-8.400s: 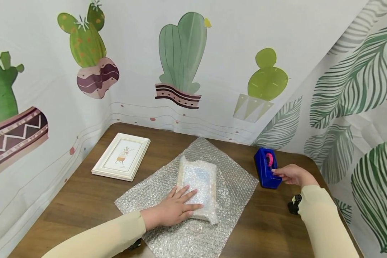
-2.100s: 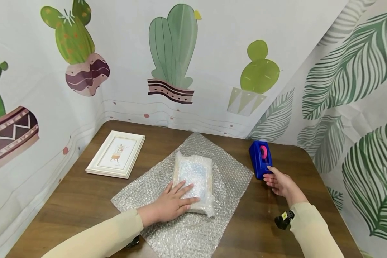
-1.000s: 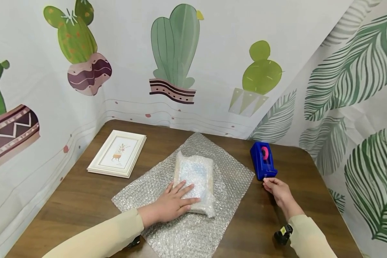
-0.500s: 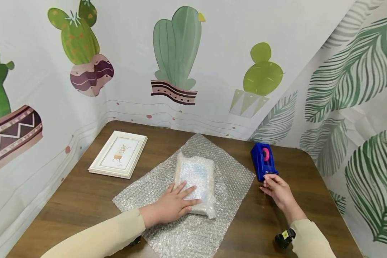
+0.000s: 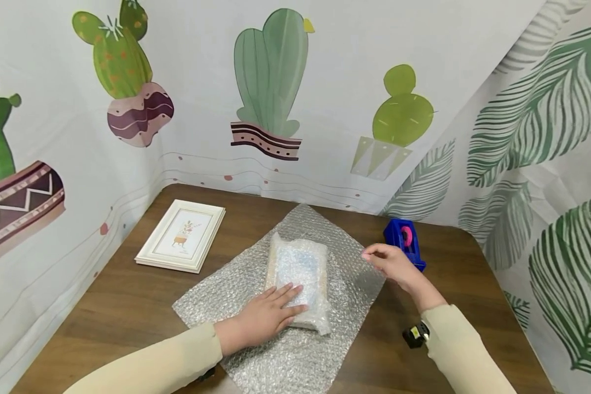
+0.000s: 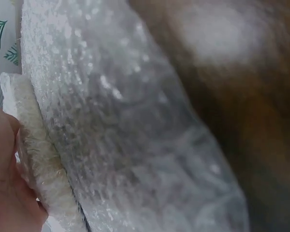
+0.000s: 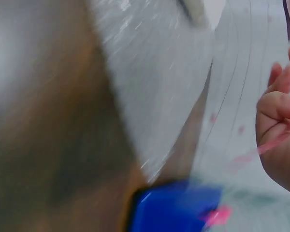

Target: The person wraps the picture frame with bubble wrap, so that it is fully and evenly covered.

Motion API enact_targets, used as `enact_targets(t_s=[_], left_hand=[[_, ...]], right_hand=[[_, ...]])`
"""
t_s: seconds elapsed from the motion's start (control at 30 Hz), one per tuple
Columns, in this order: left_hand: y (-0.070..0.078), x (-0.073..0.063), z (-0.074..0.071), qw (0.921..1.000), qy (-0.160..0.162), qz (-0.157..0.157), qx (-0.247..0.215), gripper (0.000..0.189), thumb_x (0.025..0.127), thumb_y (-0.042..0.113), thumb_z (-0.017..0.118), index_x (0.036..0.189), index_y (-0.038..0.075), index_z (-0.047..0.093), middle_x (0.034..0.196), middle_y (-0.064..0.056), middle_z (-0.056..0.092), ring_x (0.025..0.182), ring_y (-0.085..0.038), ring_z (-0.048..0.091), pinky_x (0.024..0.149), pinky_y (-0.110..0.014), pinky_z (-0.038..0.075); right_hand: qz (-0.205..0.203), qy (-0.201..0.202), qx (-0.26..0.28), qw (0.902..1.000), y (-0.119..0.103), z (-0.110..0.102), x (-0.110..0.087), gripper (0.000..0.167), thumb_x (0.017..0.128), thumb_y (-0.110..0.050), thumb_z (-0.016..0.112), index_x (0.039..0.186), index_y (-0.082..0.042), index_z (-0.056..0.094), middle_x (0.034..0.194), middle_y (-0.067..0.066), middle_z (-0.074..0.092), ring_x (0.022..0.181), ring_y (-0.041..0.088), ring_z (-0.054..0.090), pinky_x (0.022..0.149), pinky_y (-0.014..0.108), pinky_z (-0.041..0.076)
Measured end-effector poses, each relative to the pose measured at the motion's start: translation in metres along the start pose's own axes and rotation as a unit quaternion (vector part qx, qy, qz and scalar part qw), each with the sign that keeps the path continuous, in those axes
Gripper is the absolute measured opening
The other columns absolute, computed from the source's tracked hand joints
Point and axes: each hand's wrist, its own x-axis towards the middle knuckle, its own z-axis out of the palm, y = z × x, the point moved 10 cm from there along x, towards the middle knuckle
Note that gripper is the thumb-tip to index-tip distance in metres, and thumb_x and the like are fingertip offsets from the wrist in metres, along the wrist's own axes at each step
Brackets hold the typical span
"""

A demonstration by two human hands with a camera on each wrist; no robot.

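My left hand (image 5: 263, 317) rests with spread fingers on the lower part of a bubble-wrapped package (image 5: 300, 260), through which a pale blue picture shows faintly. Beneath the package lies a flat sheet of clear bubble wrap (image 5: 302, 366), turned cornerwise. Over that sheet's right corner, my right hand (image 5: 391, 265) is raised with thumb and fingertips together. A thin pinkish strip of tape (image 7: 261, 151) trails from its fingers in the right wrist view. Just behind the right hand stands a blue tape dispenser (image 5: 394, 230) with a pink roll core, its front partly hidden.
At the table's back left lies a cream picture frame (image 5: 179, 235) with a plant drawing. The brown wooden table (image 5: 103, 323) backs onto white cloth walls printed with cacti and leaves.
My right hand has left the tape dispenser's front edge, where it worked in the earlier frames, and moved left and up with a strip of tape. The left hand stays on the package.
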Motion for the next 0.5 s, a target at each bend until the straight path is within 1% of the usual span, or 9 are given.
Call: enact_targets(t_s=[0.07,0.1,0.17,0.2,0.27,0.37,0.5], left_hand=[[0.001,0.001,-0.001,0.9999,0.006,0.006,0.013,0.044,0.11,0.034,0.042,0.154,0.033,0.047,0.167,-0.003,0.037,0.154,-0.024,0.039,0.122,-0.045,0.04],[0.002,0.001,-0.002,0.9998,0.006,0.008,0.017,0.044,0.11,0.034,0.042,0.154,0.032,0.047,0.167,-0.002,0.038,0.154,-0.024,0.039,0.122,-0.044,0.04],[0.004,0.002,-0.003,0.9996,0.007,0.014,0.022,0.045,0.11,0.033,0.042,0.154,0.03,0.047,0.165,-0.003,0.04,0.153,-0.024,0.041,0.123,-0.043,0.04],[0.004,0.003,-0.004,0.9996,0.007,0.017,0.022,0.045,0.11,0.033,0.043,0.154,0.029,0.048,0.165,-0.004,0.041,0.152,-0.024,0.042,0.123,-0.043,0.04],[0.006,0.004,-0.005,0.9995,0.007,0.021,0.022,0.045,0.109,0.032,0.044,0.154,0.027,0.048,0.163,-0.005,0.043,0.151,-0.024,0.044,0.122,-0.042,0.04],[0.006,0.005,-0.005,0.9993,0.009,0.025,0.026,0.044,0.109,0.031,0.045,0.153,0.026,0.05,0.162,-0.007,0.045,0.149,-0.025,0.046,0.121,-0.041,0.042],[0.007,0.005,-0.004,0.9985,0.014,0.029,0.044,0.044,0.109,0.031,0.046,0.152,0.025,0.051,0.16,-0.008,0.048,0.148,-0.024,0.048,0.12,-0.039,0.044]], right_hand=[[-0.032,-0.031,-0.059,0.9973,-0.019,0.018,0.01,0.022,0.1,-0.014,0.066,0.11,0.005,0.071,0.091,0.006,0.068,0.063,0.004,0.049,0.06,0.024,0.047],[-0.048,-0.044,-0.081,0.9946,-0.027,0.027,0.015,0.025,0.099,-0.014,0.067,0.112,0.007,0.071,0.096,0.011,0.07,0.068,0.005,0.052,0.064,0.026,0.049],[-0.084,-0.069,-0.11,0.988,-0.043,0.046,0.023,0.023,0.098,-0.013,0.068,0.108,0.006,0.074,0.104,0.018,0.072,0.074,0.005,0.054,0.068,0.027,0.051],[-0.098,-0.08,-0.117,0.9851,-0.05,0.055,0.026,0.021,0.097,-0.013,0.069,0.107,0.005,0.075,0.106,0.019,0.072,0.076,0.006,0.055,0.069,0.026,0.052],[-0.121,-0.103,-0.129,0.9788,-0.063,0.073,0.032,0.018,0.096,-0.014,0.07,0.104,0.001,0.077,0.106,0.019,0.072,0.077,0.007,0.056,0.07,0.026,0.052],[-0.141,-0.135,-0.145,0.9699,-0.078,0.098,0.039,0.016,0.095,-0.014,0.072,0.102,-0.001,0.078,0.105,0.016,0.073,0.077,0.008,0.056,0.069,0.024,0.051],[-0.166,-0.185,-0.187,0.9503,-0.093,0.133,0.045,0.015,0.093,-0.015,0.074,0.101,-0.003,0.078,0.103,0.014,0.074,0.072,0.005,0.053,0.067,0.02,0.049]])
